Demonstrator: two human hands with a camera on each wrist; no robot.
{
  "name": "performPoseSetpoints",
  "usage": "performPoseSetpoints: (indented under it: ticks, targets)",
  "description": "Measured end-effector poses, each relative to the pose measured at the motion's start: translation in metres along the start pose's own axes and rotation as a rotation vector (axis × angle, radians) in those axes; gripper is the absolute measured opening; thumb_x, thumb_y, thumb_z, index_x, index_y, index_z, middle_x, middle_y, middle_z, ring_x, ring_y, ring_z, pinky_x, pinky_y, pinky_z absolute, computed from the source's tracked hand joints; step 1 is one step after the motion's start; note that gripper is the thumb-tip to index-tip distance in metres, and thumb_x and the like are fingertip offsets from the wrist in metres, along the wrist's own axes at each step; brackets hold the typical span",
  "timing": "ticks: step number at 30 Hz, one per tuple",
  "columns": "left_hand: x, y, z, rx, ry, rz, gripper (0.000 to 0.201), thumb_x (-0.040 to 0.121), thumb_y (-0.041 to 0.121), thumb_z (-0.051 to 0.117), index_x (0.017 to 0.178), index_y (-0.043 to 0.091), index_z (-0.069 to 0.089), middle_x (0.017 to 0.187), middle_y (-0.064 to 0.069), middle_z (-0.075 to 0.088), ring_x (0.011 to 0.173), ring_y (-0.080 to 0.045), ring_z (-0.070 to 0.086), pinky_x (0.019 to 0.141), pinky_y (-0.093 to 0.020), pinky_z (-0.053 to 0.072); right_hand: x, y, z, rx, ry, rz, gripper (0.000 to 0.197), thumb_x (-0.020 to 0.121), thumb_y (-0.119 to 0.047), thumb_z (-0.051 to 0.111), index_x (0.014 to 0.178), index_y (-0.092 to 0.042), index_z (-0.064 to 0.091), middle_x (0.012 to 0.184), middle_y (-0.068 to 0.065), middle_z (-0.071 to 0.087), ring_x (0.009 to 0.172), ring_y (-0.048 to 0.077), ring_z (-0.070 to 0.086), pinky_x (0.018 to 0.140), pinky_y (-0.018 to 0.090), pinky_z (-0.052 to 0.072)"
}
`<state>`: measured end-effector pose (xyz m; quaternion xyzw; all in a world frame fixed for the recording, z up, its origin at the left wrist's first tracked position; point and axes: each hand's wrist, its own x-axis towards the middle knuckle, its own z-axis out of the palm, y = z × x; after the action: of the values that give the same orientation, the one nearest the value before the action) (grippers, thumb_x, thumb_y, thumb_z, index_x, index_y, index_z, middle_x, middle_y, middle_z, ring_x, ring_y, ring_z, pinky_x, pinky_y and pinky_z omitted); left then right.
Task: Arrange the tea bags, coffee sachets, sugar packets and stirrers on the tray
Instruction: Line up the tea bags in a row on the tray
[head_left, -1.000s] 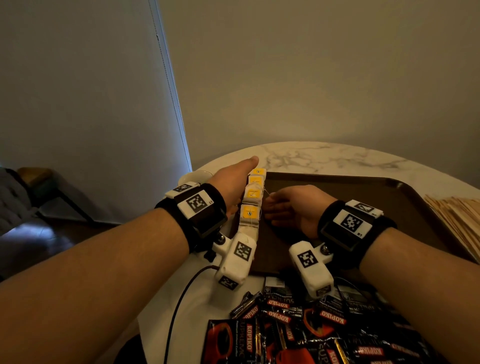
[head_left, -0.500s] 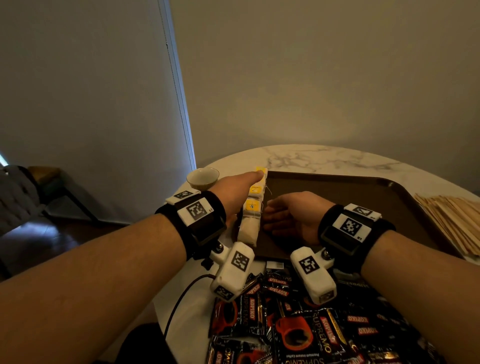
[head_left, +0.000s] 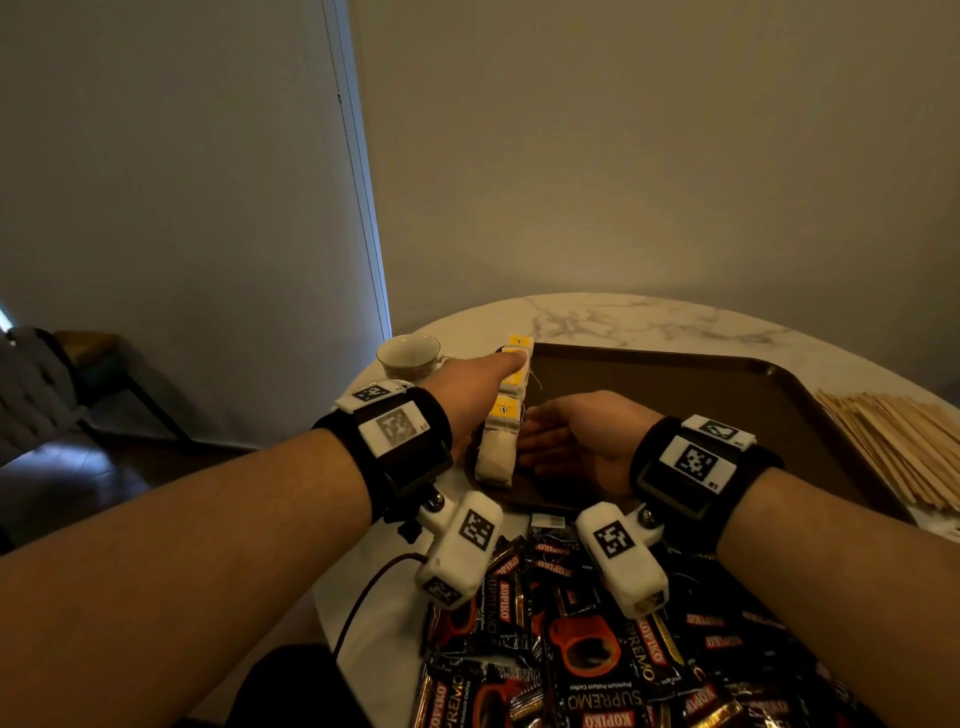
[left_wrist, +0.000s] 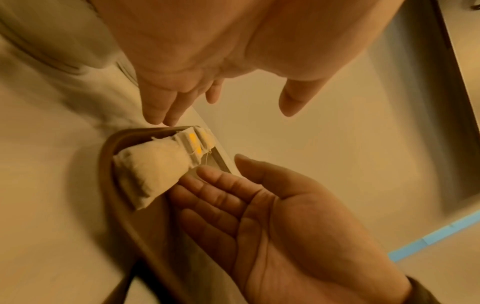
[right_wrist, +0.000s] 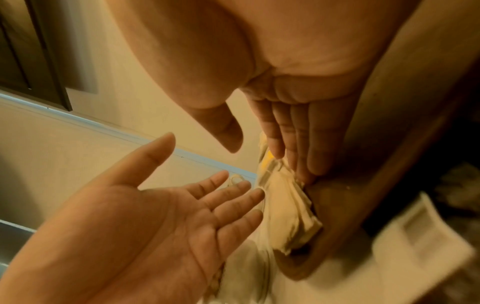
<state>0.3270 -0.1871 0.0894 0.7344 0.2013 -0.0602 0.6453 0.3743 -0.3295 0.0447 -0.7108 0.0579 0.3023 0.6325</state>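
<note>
A: Squaring up the row of tea bags (head_left: 503, 426) is the step in hand, judging by the pose. The left hand (head_left: 470, 384) lies flat along the row's outer side, fingers straight; the right hand (head_left: 574, 439) lies flat along the inner side, fingers extended, its fingertips (left_wrist: 207, 174) touching the nearest bag. Neither hand grips anything.

B: Where does the row sit?

A: Between the two palms, along the left edge of the brown tray (head_left: 727, 384), the bags overlapping with their yellow tags (head_left: 504, 410) facing up. The coffee sachets (head_left: 582, 649) lie in a loose heap on the desk (head_left: 623, 317), near the wrists, off the tray. The wooden stirrers (head_left: 898, 441) lie to the right of the right hand, outside the tray rim. A teacup (head_left: 409, 356) stands just beyond the left hand. No sugar packets can be made out.

B: What could go wrong?

A: Likely hazards: palms pressed together too firmly may buckle the soft bags so that the row humps up or topples; a loose string may catch a finger as the hands lift away and drag a bag out of line; an outward push may tip bags over the low rim toward the teacup.
</note>
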Motion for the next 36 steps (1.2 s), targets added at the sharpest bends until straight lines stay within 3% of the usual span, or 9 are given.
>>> performPoseSetpoints:
  ticks: [2, 4, 8, 15, 19, 24, 26, 32, 36]
  targets:
    - [0.008, 0.006, -0.002, 0.023, 0.049, 0.039, 0.025, 0.102, 0.045, 0.058, 0.115, 0.023, 0.059, 0.096, 0.005, 0.057, 0.082, -0.016, 0.057, 0.084, -0.032, 0.048, 0.006, -0.006, -0.004, 0.02, 0.045, -0.031, 0.027, 0.101, -0.027, 0.061, 0.113, -0.004, 0.069, 0.111, 0.017, 0.074, 0.106, 0.032, 0.071, 0.099, 0.046, 0.055]
    - [0.022, 0.014, -0.002, 0.031, 0.078, 0.072, 0.053, 0.1, 0.052, 0.057, 0.142, 0.019, 0.054, 0.126, -0.007, 0.059, 0.111, -0.027, 0.057, 0.107, -0.041, 0.044, 0.016, -0.016, -0.009, 0.077, 0.111, -0.054, 0.032, 0.1, -0.033, 0.061, 0.115, -0.006, 0.067, 0.115, 0.016, 0.071, 0.106, 0.032, 0.069, 0.096, 0.046, 0.055]
    - [0.049, 0.028, 0.004, -0.015, 0.113, 0.066, 0.079, 0.094, 0.065, 0.057, 0.157, 0.02, 0.038, 0.158, -0.011, 0.044, 0.14, -0.034, 0.046, 0.117, -0.048, 0.038, 0.042, -0.033, -0.015, 0.182, 0.189, -0.085, 0.045, 0.099, -0.045, 0.059, 0.119, -0.006, 0.064, 0.117, 0.014, 0.068, 0.106, 0.031, 0.067, 0.088, 0.045, 0.057]
    - [0.092, 0.035, 0.016, -0.009, 0.146, 0.036, 0.085, 0.09, 0.072, 0.056, 0.156, 0.02, 0.04, 0.156, -0.01, 0.044, 0.132, -0.034, 0.053, 0.111, -0.048, 0.045, 0.075, -0.045, -0.013, 0.22, 0.189, -0.117, 0.045, 0.102, -0.047, 0.053, 0.113, -0.005, 0.065, 0.112, 0.015, 0.07, 0.102, 0.031, 0.069, 0.087, 0.045, 0.058]
    - [0.115, 0.033, 0.018, -0.013, 0.103, 0.016, 0.106, 0.069, 0.08, 0.055, 0.156, 0.023, 0.038, 0.156, -0.014, 0.044, 0.133, -0.037, 0.052, 0.111, -0.05, 0.044, 0.088, -0.045, -0.012, 0.199, 0.152, -0.1, 0.047, 0.102, -0.048, 0.053, 0.115, -0.004, 0.065, 0.112, 0.016, 0.073, 0.1, 0.03, 0.072, 0.09, 0.044, 0.058]
    - [0.133, 0.037, 0.015, 0.001, 0.1, 0.032, 0.079, 0.093, 0.069, 0.054, 0.154, 0.02, 0.041, 0.147, -0.016, 0.051, 0.121, -0.033, 0.056, 0.108, -0.045, 0.046, 0.101, -0.054, -0.02, 0.176, 0.204, -0.125, 0.044, 0.102, -0.046, 0.054, 0.108, -0.004, 0.066, 0.103, 0.014, 0.071, 0.101, 0.03, 0.069, 0.097, 0.048, 0.054]
    - [0.139, 0.04, 0.015, -0.001, 0.094, 0.033, 0.076, 0.096, 0.066, 0.053, 0.155, 0.02, 0.04, 0.15, -0.015, 0.05, 0.129, -0.033, 0.053, 0.106, -0.043, 0.044, 0.106, -0.058, -0.022, 0.2, 0.218, -0.141, 0.042, 0.101, -0.046, 0.056, 0.11, -0.006, 0.065, 0.104, 0.013, 0.072, 0.101, 0.029, 0.069, 0.097, 0.048, 0.054]
    - [0.154, 0.041, 0.017, -0.025, 0.082, 0.038, 0.081, 0.089, 0.071, 0.057, 0.154, 0.024, 0.041, 0.148, -0.014, 0.05, 0.124, -0.032, 0.055, 0.104, -0.043, 0.045, 0.123, -0.062, -0.023, 0.211, 0.179, -0.138, 0.048, 0.099, -0.049, 0.057, 0.113, -0.004, 0.065, 0.113, 0.015, 0.072, 0.105, 0.031, 0.07, 0.097, 0.048, 0.054]
    - [0.164, 0.042, 0.019, -0.013, 0.069, 0.05, 0.092, 0.082, 0.076, 0.056, 0.156, 0.025, 0.037, 0.154, -0.015, 0.045, 0.135, -0.034, 0.05, 0.114, -0.051, 0.04, 0.134, -0.068, -0.029, 0.221, 0.219, -0.162, 0.049, 0.099, -0.048, 0.058, 0.123, -0.005, 0.061, 0.116, 0.013, 0.069, 0.107, 0.03, 0.068, 0.1, 0.049, 0.053]
